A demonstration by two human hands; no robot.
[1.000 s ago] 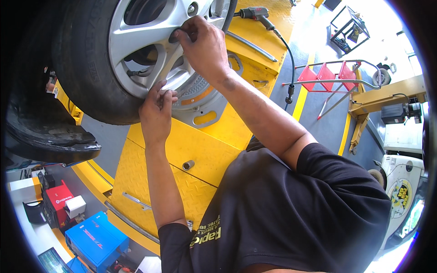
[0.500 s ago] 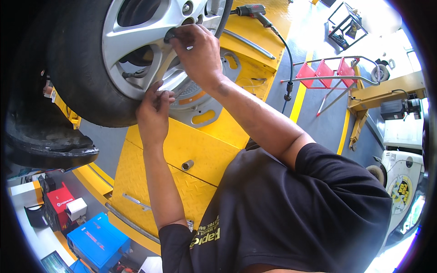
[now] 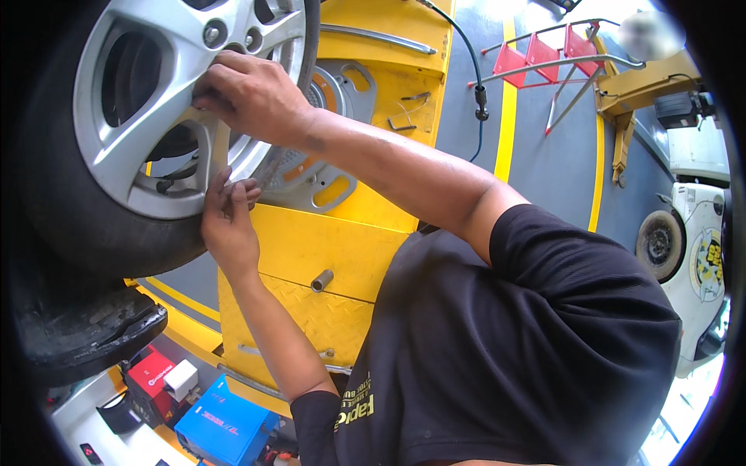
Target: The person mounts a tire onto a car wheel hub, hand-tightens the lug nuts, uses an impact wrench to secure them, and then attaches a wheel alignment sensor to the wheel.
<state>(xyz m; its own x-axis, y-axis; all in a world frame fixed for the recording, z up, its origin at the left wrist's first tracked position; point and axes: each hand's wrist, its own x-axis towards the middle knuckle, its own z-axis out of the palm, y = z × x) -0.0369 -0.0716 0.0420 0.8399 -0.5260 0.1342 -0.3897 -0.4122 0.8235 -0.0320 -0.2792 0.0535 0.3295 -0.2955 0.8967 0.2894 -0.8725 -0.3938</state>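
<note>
A silver alloy wheel (image 3: 124,167) with a black tyre (image 3: 66,206) fills the upper left. My right hand (image 3: 252,97) is at its hub, below the visible wheel bolts (image 3: 211,34), fingers curled together. Whatever they pinch is hidden behind the knuckles. Lower down, my left hand (image 3: 233,229) has its fingers bent against the outer end of a spoke, by the rim. A socket (image 3: 322,280) lies on the yellow metal platform (image 3: 350,248) nearer to me. Beside the wheel rests a grey round plate (image 3: 330,190) with slotted handles.
A metal bar (image 3: 381,39) and small metal pieces (image 3: 402,124) lie on the platform's far part. An air hose (image 3: 475,70) hangs past its right edge. Red-stepped ladder (image 3: 536,58), yellow lift arm (image 3: 645,78) and white vehicle (image 3: 699,264) stand right; blue box (image 3: 221,423) lower left.
The view has shifted, so the wheel sits further left and the power wrench has left the picture. Both hands stay at the wheel; the dark round piece at my right fingertips is now hidden.
</note>
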